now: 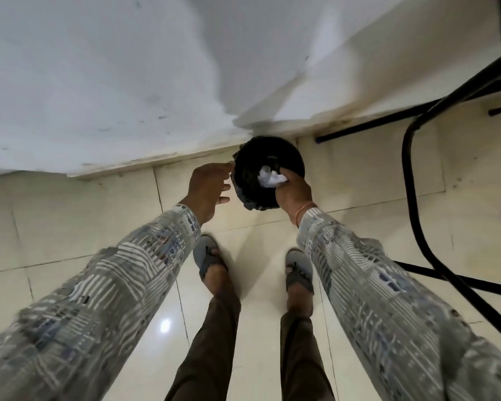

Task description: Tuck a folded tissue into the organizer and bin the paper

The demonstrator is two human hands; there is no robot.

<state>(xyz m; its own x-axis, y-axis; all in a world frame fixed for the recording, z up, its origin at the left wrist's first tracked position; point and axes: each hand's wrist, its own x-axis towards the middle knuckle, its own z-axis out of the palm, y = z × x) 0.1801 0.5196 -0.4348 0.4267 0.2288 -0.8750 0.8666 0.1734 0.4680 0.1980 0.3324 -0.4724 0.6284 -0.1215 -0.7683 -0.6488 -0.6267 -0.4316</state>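
Seen from above, a person stands on a pale tiled floor [359, 180] facing a round black bin [260, 157] that sits in the corner where two white walls [98, 82] meet. The right hand [294, 191] reaches over the near right part of the bin's rim and is closed around a crumpled white wad of paper [271, 178], which sits at the fingertips above the bin's dark opening (the wad looks bunched rather than folded, though blur makes its exact shape hard to read). The left hand [210, 188] is at the bin's left side with fingers spread and loosely curled, holding nothing; its fingertips are at or just beside the rim, and I cannot tell whether they actually touch it. A dark liner [249, 202] appears to hang crumpled over the near edge of the bin. Both forearms wear long patterned sleeves [127, 273] in grey and white stripes, and a thin orange band [302, 210] circles the right wrist. Below the hands, two feet in grey sandals [207, 256] stand apart on the tiles, with dark brown trousers [214, 342] above them. To the right, the black metal frame of a piece of furniture [417, 198] curves across the floor near the wall.
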